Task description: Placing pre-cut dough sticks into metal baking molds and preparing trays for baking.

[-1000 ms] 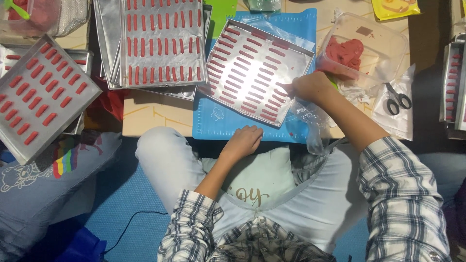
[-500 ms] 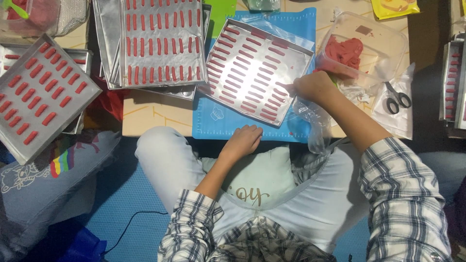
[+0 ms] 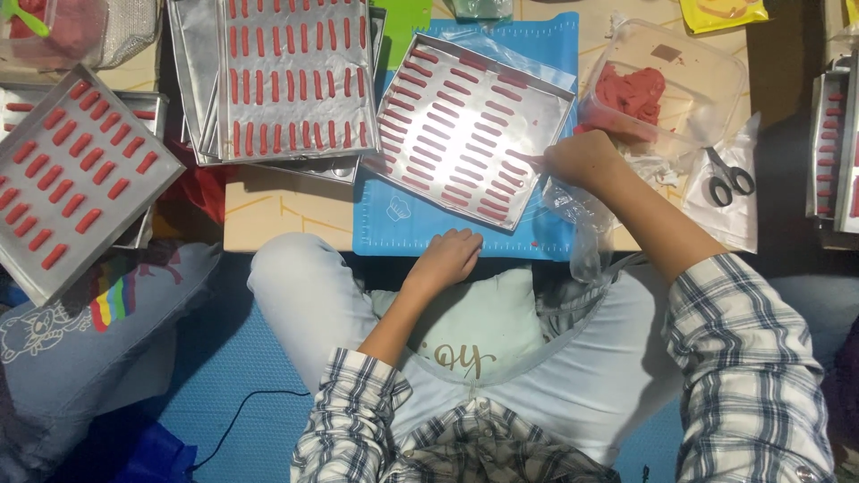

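My right hand (image 3: 582, 159) is shut on a clear plastic piping bag (image 3: 583, 234), its tip at the right edge of a foil-lined metal tray (image 3: 548, 121). The tray sits tilted on a blue mat (image 3: 394, 215) and carries rows of short red dough strips (image 3: 447, 121). My left hand (image 3: 449, 256) rests with curled fingers on the mat's near edge and holds nothing. A clear plastic tub (image 3: 707, 80) with red dough (image 3: 631, 89) in it stands just beyond my right hand.
Stacked trays of red strips (image 3: 295, 80) lie at the back left, another tray (image 3: 72, 179) at far left, more (image 3: 832, 134) at the right edge. Scissors (image 3: 729, 179) lie on white paper right of the tub. My legs are folded under the low table.
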